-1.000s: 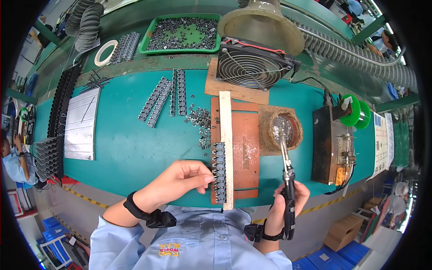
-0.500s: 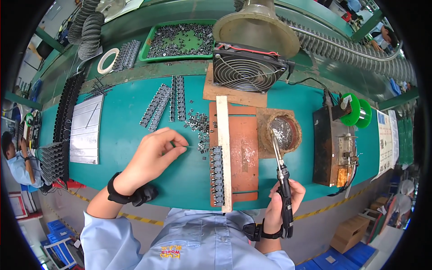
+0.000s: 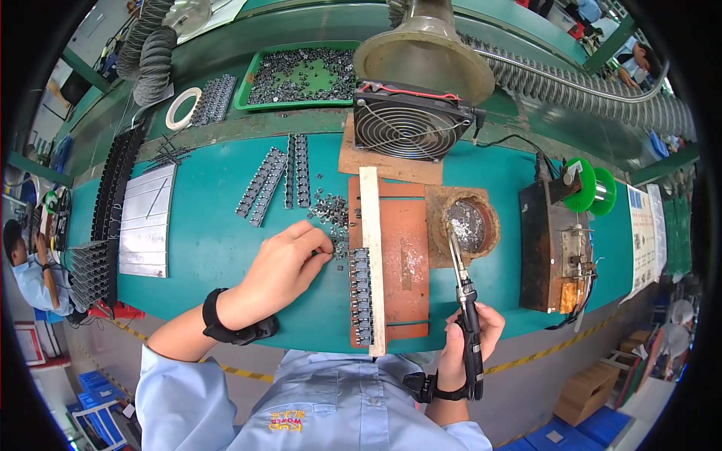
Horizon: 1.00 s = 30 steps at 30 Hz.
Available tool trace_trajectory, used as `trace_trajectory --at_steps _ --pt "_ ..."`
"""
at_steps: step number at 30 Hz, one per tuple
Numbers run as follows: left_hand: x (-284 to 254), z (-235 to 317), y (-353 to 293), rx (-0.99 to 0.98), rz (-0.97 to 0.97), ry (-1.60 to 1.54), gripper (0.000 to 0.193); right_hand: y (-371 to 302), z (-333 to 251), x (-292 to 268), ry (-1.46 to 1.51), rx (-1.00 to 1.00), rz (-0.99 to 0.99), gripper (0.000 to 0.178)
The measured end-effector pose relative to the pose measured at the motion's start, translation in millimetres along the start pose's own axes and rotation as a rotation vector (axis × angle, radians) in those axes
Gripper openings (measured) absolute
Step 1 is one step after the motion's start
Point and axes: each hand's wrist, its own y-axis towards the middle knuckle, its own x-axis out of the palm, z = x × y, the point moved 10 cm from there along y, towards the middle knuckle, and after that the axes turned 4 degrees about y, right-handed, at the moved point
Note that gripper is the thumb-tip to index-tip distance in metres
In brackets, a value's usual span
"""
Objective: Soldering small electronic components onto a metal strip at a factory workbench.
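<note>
My left hand (image 3: 282, 263) is closed in a pinch at the near-left edge of a loose pile of small metal-and-black parts (image 3: 329, 209). Whatever its fingertips hold, if anything, is hidden. Gripped in my right hand (image 3: 481, 338) is a black-handled soldering iron (image 3: 468, 316), its metal tip pointing away from me, over the edge of a round rusty dish (image 3: 492, 214) with silvery solder scraps inside. Between my hands lies a reddish-brown board (image 3: 410, 301). A pale wooden strip (image 3: 370, 225) runs along it, with a row of small dark components (image 3: 362, 297) beside the strip.
Behind stand a black fan (image 3: 410, 124) and a green tray (image 3: 259, 68) of small parts. To the right are a rusty metal box (image 3: 538, 248) and a green solder spool (image 3: 579, 184). Component strips (image 3: 262, 184) and a silvery ridged plate (image 3: 143, 225) lie on the left.
My left hand has moved right, reaching the edge of the loose parts pile. My right hand, with the soldering iron, has shifted slightly left; its tip stays at the dish.
</note>
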Motion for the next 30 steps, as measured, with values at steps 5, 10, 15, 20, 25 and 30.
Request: trace_trajectory --at_steps 5,10,15,20,25,30 --pt "-3 -7 -21 -0.172 -0.105 -0.129 0.008 1 0 1 0.002 -0.002 -0.006 0.039" --pt "17 -7 -56 -0.307 -0.219 -0.610 0.004 0 0 1 -0.013 0.015 -0.018 0.039" --pt "63 1 -79 -0.550 -0.443 -1.146 0.005 0 4 1 -0.006 0.031 -0.011 0.039" --pt "74 9 -75 -0.545 -0.473 -1.209 0.011 1 2 1 0.004 0.008 -0.004 0.038" --pt "75 11 -64 -0.484 -0.456 -1.215 0.018 0 1 0 0.009 0.008 0.002 0.039" --pt "77 11 -61 -0.446 -0.473 -1.184 0.020 0 1 0 -0.006 -0.002 0.007 0.038"
